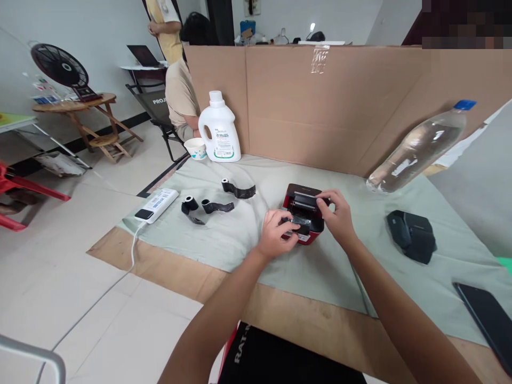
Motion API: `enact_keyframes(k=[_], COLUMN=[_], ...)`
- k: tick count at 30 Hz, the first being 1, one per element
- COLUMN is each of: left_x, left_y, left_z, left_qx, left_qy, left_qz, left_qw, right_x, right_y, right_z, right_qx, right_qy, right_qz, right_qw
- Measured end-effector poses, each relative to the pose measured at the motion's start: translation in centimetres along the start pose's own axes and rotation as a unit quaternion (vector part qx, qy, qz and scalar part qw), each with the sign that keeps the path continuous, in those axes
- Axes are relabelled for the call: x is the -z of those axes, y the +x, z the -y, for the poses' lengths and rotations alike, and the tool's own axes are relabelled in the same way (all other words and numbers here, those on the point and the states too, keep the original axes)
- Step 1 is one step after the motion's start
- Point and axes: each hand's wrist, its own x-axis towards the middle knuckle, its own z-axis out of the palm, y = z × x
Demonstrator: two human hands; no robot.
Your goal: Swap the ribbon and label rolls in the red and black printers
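Note:
A small red-and-black printer (pixel 304 240) sits on the cloth with its top open, showing a dark bar and a dark inside. My left hand (pixel 278 233) grips its front left side, fingers bent over a shiny black strip (pixel 301 226) at the front opening. With thumb and fingertips, my right hand (pixel 338 216) pinches the upper right edge of the open top; what lies under those fingertips is partly hidden. Left of the printer lie three small rolls of black ribbon, the far roll (pixel 239 189), the middle roll (pixel 218 206) and the near roll (pixel 191 205), with tails unrolled.
A white power strip (pixel 158 205) with a cable lies at left. Behind stand a white jug (pixel 219 130), a paper cup (pixel 196 149) and a cardboard screen (pixel 304 106). Rightward are a large plastic bottle (pixel 420 146), a black device (pixel 412 236) and a phone (pixel 486 314). People are beyond.

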Motion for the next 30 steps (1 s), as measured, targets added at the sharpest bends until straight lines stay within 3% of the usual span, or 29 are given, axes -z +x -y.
enact_keyframes(k=[3,7,12,19,26,30], left_x=[0.1,0.3,0.6,0.3,0.0,-0.1], left_y=[-0.1,0.0,0.5,0.5,1.2,0.9], left_z=[-0.1,-0.2,0.0,1.5,2.5,2.4], left_qx=[0.0,0.018,0.029,0.086,0.035,0.06], left_qy=[0.0,0.0,-0.017,0.013,0.045,0.046], left_qz=[0.004,0.029,0.069,0.084,0.085,0.086], left_qw=[1.0,0.999,0.997,0.993,0.995,0.993], right_x=[-0.3,-1.3,-2.7,-3.6,-3.8,-4.4], right_y=[-2.5,-4.1,-4.9,-5.5,-5.2,-5.7], right_z=[0.2,0.0,-0.3,-1.5,-1.7,-2.0], right_qx=[-0.019,-0.094,-0.201,-0.267,-0.258,-0.253], right_qy=[0.027,0.093,0.207,0.328,0.351,0.366], right_qz=[0.003,-0.056,-0.11,-0.108,-0.095,-0.109], right_qw=[0.999,0.99,0.951,0.9,0.895,0.889])
